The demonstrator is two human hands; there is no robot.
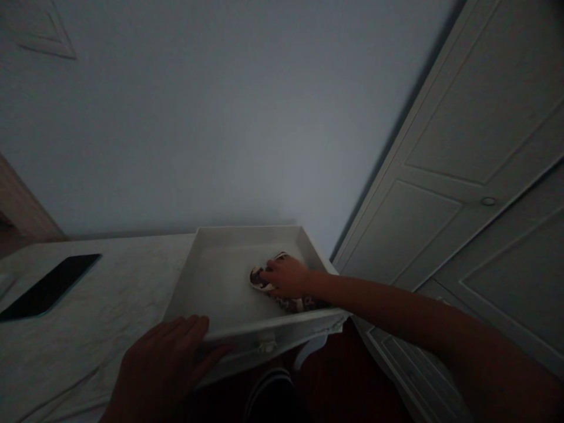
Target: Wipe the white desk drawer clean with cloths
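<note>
A shallow white drawer [224,276] with a small knob [267,346] on its front panel is in the lower middle. My left hand [165,358] grips the near left corner of the drawer, fingers over the rim and thumb against the front. Inside, my right hand [286,277] presses a dark brown and white patterned cloth [299,304] onto the drawer floor, right of its middle. The fingers bend over the cloth and partly hide it. In the dim light its folds are hard to make out.
A pale, marble-like surface [110,294] lies left of the drawer, with a dark flat tablet-like slab [53,285] on it. Behind stands a light blue wall [220,117]. A white panelled wardrobe [423,217] with a round knob is on the right. The floor [348,376] below is dark reddish.
</note>
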